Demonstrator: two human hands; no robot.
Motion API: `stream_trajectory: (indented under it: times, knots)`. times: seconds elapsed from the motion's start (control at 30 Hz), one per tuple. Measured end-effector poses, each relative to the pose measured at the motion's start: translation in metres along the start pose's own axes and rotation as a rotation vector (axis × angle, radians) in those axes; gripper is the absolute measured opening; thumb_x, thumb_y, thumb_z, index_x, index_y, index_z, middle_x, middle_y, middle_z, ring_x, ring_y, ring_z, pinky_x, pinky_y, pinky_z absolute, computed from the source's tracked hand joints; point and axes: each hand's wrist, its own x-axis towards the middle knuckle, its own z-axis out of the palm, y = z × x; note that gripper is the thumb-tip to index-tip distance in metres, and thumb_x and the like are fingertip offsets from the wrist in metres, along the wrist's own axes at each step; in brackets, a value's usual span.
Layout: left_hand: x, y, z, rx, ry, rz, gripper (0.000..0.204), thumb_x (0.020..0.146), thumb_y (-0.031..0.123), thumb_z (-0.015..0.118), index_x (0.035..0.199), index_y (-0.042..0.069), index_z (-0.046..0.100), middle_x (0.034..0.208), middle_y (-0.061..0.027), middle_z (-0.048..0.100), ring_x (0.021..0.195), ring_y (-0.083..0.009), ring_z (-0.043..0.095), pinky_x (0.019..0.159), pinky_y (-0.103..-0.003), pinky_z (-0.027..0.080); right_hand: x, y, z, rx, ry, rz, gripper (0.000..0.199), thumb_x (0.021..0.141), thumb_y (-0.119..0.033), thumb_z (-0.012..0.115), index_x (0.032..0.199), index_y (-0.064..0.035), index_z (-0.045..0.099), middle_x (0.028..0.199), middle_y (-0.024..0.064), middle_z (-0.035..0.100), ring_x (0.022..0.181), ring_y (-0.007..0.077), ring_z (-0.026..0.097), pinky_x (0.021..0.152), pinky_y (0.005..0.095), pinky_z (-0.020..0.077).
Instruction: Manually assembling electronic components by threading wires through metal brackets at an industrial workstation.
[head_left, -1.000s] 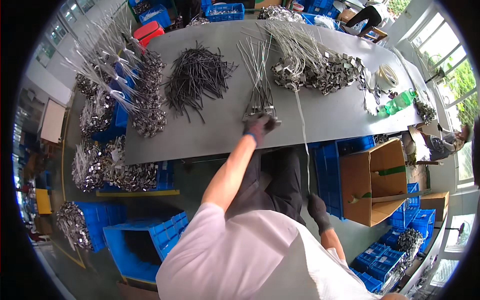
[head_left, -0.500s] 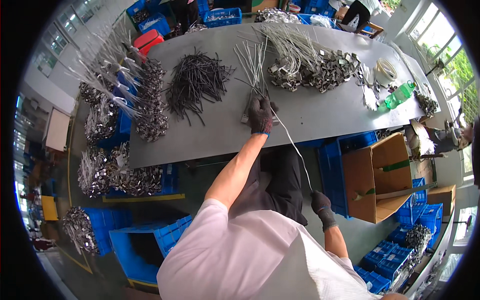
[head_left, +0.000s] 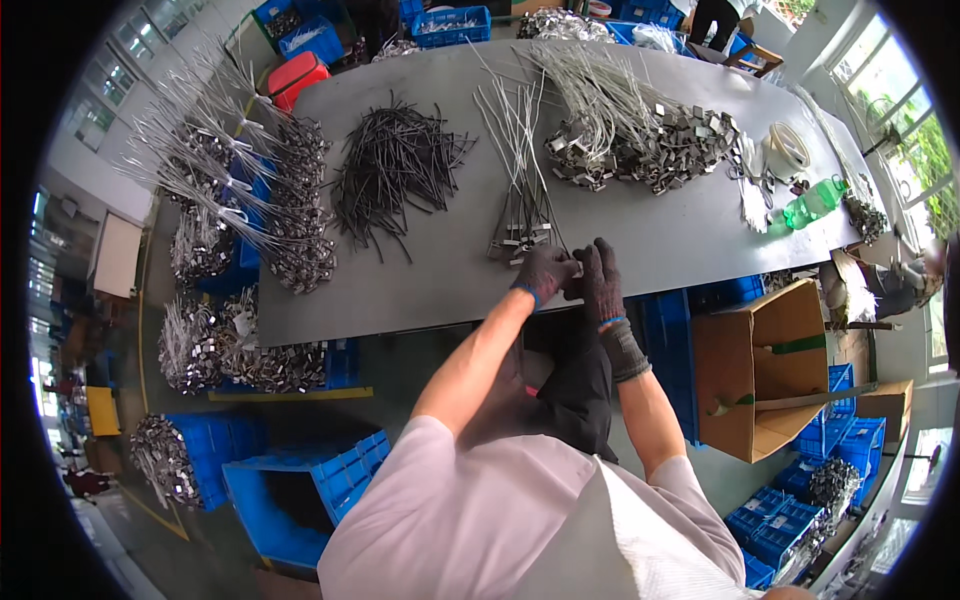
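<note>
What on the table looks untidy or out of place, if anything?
The pile of black strips on the left part of the table looks untidy: its pieces point in many directions, with some ends straying out. This may be normal; I see no clear spill or damage.

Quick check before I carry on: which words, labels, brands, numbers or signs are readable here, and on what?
None can be read.
Green bottle: any print is too small.
Blue crates, lower right: pale patches, too small to tell if labels.
Cardboard box: no legible print.
</note>
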Motion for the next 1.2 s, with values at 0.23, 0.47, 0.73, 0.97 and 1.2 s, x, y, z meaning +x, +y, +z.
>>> stream_trajectory:
  times: [0.23,0.47,0.73,0.97,1.2]
  knots:
    - [0.043,-0.012,-0.084,0.263,0.207,0.165,0.035,0.085,0.034,0.065,0.095,0.002,0.074,0.084,-0.0164,0.073,0.08,-0.0264,0.071,0.074,-0.04,0.054,0.099,0.029,0.032,0.296,0.081,0.729,0.06,0.099,-0.033,0.06,0.146,-0.0029,0.037,0.12,0.0166,0.066,0.078,0.0305,0.073,0.057,0.0332,0.0573]
    - [0.014,-0.127,-0.21,0.827,0.86,-0.298,0.039,0.085,0.036,0.065,0.11,0.007,0.06,0.106,-0.0183,0.066,0.093,-0.0417,0.067,0.08,-0.052,0.055,0.186,0.123,0.048,-0.163,-0.197,-0.033,0.042,0.088,-0.02,0.075,0.126,-0.0095,0.061,0.093,0.0065,0.072,0.084,0.0277,0.07,0.069,0.0337,0.0558]
    - [0.008,-0.108,-0.245,0.869,0.672,-0.574,0.039,0.086,0.035,0.061,0.111,0.004,0.066,0.114,-0.0245,0.068,0.104,-0.0424,0.068,0.086,-0.053,0.056,0.153,0.111,-0.011,-0.37,0.144,0.389,0.04,0.084,-0.032,0.071,0.117,-0.0094,0.065,0.087,0.0185,0.072,0.074,0.0351,0.071,0.069,0.0455,0.0557]
    - [-0.008,-0.258,-0.338,1.21,0.687,-0.365,0.032,0.088,0.034,0.059,0.097,0.007,0.074,0.088,-0.0198,0.074,0.076,-0.0343,0.072,0.068,-0.047,0.057,0.117,0.061,-0.014,-0.245,0.041,0.636,0.046,0.089,-0.047,0.062,0.104,-0.0039,0.065,0.076,0.014,0.07,0.073,0.0316,0.071,0.067,0.0431,0.0564]
    - [-0.01,-0.159,-0.19,-0.544,0.52,-0.616,0.021,0.09,0.03,0.069,0.088,0.009,0.071,0.079,-0.0062,0.071,0.068,-0.018,0.07,0.058,-0.03,0.056,0.002,0.095,-0.066,0.544,-0.354,0.645,0.025,0.095,-0.029,0.061,0.103,-0.0059,0.064,0.083,0.0097,0.067,0.069,0.0198,0.064,0.058,0.0341,0.0525]
